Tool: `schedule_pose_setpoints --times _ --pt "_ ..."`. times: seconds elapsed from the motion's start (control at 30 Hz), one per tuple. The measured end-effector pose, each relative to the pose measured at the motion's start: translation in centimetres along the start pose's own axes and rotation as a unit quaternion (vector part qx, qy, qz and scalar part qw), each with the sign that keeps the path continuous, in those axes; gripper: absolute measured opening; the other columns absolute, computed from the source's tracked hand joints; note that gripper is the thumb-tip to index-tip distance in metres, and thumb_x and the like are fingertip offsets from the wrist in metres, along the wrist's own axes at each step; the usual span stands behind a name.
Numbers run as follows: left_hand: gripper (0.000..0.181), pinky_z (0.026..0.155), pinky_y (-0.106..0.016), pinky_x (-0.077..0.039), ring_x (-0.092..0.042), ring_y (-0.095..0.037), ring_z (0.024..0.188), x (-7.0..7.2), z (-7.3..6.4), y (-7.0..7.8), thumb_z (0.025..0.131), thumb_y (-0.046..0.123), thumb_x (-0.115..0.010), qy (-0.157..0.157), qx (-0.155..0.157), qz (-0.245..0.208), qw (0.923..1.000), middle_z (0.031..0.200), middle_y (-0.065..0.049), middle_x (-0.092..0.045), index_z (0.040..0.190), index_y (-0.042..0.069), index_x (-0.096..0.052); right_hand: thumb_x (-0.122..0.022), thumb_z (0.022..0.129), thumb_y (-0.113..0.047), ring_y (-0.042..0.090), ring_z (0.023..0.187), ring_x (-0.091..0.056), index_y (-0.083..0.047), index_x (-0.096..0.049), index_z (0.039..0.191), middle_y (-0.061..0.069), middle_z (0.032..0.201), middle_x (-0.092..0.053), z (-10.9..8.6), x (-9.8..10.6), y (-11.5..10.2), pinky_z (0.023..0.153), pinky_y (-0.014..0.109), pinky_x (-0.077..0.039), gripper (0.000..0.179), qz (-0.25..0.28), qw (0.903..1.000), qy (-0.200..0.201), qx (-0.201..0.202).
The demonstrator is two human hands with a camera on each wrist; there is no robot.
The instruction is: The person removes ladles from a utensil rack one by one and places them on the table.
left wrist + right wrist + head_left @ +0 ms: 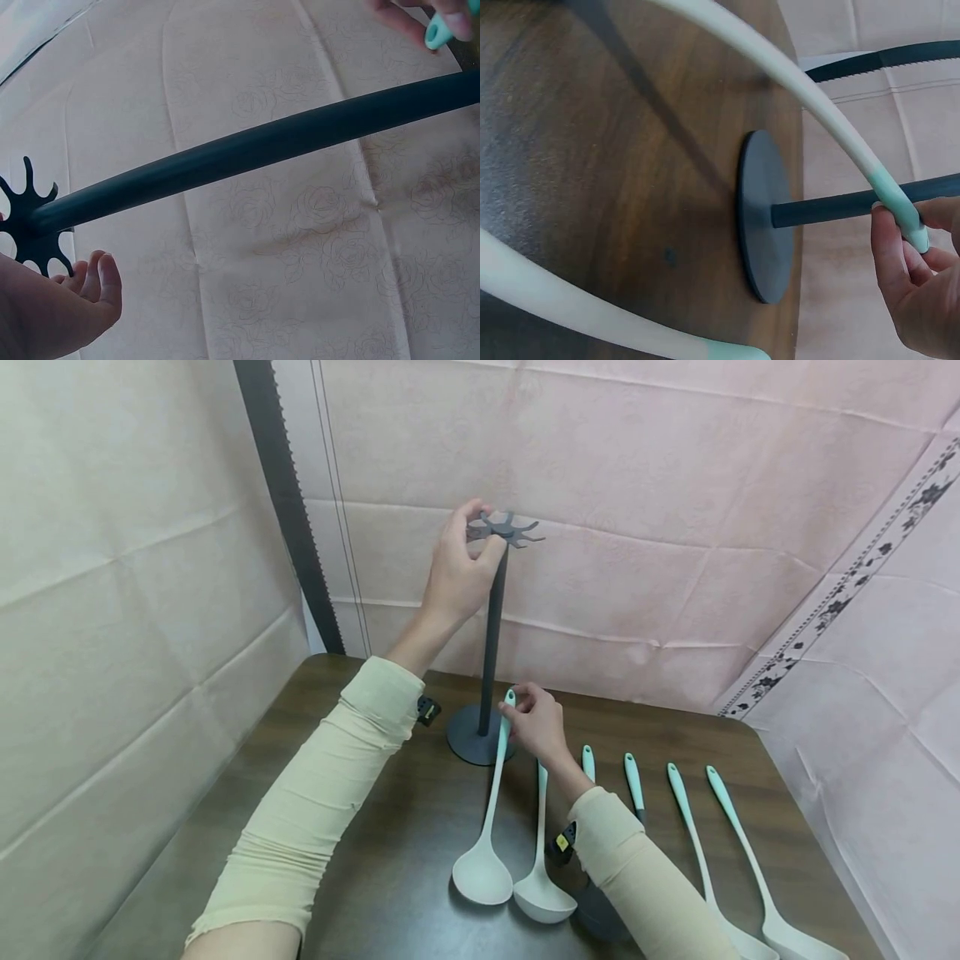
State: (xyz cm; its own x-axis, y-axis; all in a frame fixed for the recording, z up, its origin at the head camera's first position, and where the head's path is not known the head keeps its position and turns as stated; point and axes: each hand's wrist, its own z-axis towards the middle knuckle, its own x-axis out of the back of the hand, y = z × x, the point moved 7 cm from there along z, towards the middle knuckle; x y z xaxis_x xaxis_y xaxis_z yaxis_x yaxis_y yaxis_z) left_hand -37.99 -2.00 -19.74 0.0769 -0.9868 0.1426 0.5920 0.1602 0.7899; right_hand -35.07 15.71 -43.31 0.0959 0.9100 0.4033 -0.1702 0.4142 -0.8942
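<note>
A dark utensil stand [491, 635] has a round base, an upright pole and a ring of hooks at its top. My left hand [461, 572] is up at the hooks [30, 217], thumb and fingers holding their edge. Lower down, my right hand [538, 722] pinches the mint-green handle end of a ladle [483, 870]. That ladle has a long white shaft and a round white bowl, which is low over or touching the table; I cannot tell which. In the right wrist view, the handle tip [904, 214] lies between thumb and fingers, in front of the pole.
A second ladle [543, 897] lies just right of the held one. Further right are several more mint-handled utensils [690, 827], partly behind my right forearm. The stand's base [468, 739] sits near the back of the brown table [390, 860]. Cloth-covered walls [637, 527] enclose the table.
</note>
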Motion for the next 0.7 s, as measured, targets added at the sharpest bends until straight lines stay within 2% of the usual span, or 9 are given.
schedule_pose_setpoints --times 0.1,0.43,0.7 --pt "0.06 0.103 -0.026 -0.05 -0.053 -0.015 0.132 0.0 0.0 0.0 0.1 0.021 -0.055 0.001 -0.002 0.001 1.0 0.153 -0.003 -0.054 0.158 0.006 -0.044 -0.075 0.1 -0.016 0.049 0.072 -0.071 -0.005 -0.067 0.13 0.013 0.084 -0.065 -0.2 -0.4 0.2 0.067 0.058 -0.062 0.033 0.001 1.0 -0.004 -0.001" --pt "0.061 0.103 -0.027 -0.05 -0.052 -0.017 0.134 -0.1 -0.1 0.0 0.1 0.02 -0.055 -0.002 -0.004 0.007 1.0 0.154 -0.004 -0.053 0.158 0.005 -0.043 -0.075 0.101 -0.017 0.044 0.077 -0.074 -0.008 -0.069 0.134 0.012 0.088 -0.066 -0.7 -1.5 1.6 0.065 0.04 -0.064 0.035 -0.024 0.9991 -0.01 -0.034" --pt "0.061 0.103 -0.027 -0.05 -0.053 -0.017 0.134 -0.1 0.0 0.0 0.1 0.021 -0.054 -0.001 -0.008 0.006 1.0 0.154 -0.005 -0.053 0.158 0.005 -0.043 -0.076 0.1 -0.018 0.033 0.072 -0.075 -0.008 -0.067 0.141 0.014 0.095 -0.065 -0.8 -2.5 3.3 0.067 0.042 -0.064 0.043 -0.039 0.9967 -0.028 -0.065"
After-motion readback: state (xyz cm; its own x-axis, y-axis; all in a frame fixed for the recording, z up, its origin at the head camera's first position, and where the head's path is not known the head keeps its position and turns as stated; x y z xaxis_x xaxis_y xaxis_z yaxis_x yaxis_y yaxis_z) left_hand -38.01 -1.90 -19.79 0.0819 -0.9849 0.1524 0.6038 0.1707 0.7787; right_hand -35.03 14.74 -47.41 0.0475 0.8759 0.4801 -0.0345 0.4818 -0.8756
